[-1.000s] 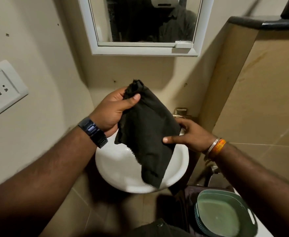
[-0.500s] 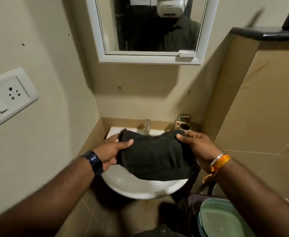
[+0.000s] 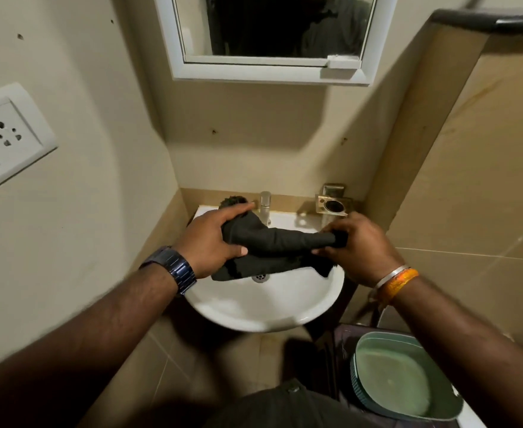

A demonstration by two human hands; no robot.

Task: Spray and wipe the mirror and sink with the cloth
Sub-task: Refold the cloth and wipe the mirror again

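Observation:
A black cloth (image 3: 280, 242) is stretched and bunched over the white round sink (image 3: 266, 310). My left hand (image 3: 214, 239) grips its left end near the back left of the basin. The right end is clenched in my right hand (image 3: 362, 245). A loose part of the cloth hangs down to the drain (image 3: 259, 277). The white-framed mirror (image 3: 272, 32) hangs on the wall above the sink. No spray bottle is in view.
A metal tap (image 3: 265, 206) stands at the back of the sink, with a brass fitting (image 3: 333, 205) to its right. A wall socket (image 3: 3, 137) is on the left wall. A green tub (image 3: 402, 381) sits low at the right, beside a tiled partition (image 3: 470, 180).
Both hands lowered the cloth from in front of me down over the basin. The cloth went from hanging open to spread flat, and is now pulled into a bunched strip.

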